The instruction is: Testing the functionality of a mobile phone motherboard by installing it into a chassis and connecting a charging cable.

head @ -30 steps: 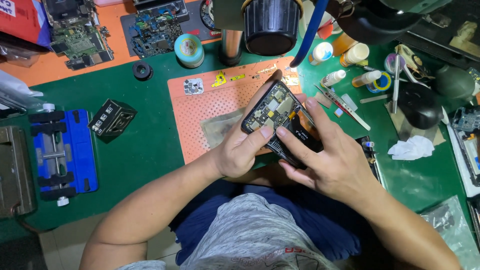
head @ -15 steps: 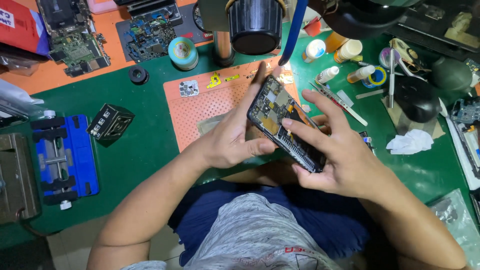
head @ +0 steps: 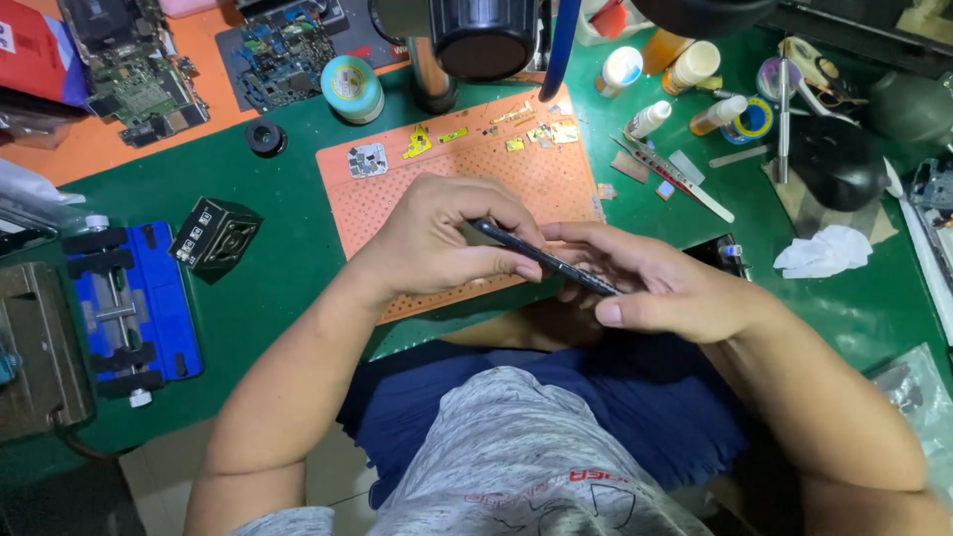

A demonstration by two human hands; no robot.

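The left hand (head: 437,243) and the right hand (head: 665,288) both close on a dark opened phone (head: 544,258), which is seen edge-on as a thin strip, held in the air just above the near edge of the orange perforated mat (head: 447,189). The left hand curls over the phone's far end, thumb beneath and fingers wrapped on top; the right hand pinches the near end, thumb laid flat along the lower edge and fingers behind. Neither hand is open.

Holding the phone well here seems to call for a light, even grip along the frame edges, with pressure kept off any exposed parts inside and both wrists steady so the thin body does not bend or twist.

Both forearms come in from the lower corners and meet over the person's lap, elbows out and wrists slightly bent inward. On the green desk (head: 278,308) a blue clamp fixture (head: 129,303) lies to the left, small gold-coloured parts (head: 541,132) sit at the mat's far edge, and a crumpled white tissue (head: 824,251) lies to the right.
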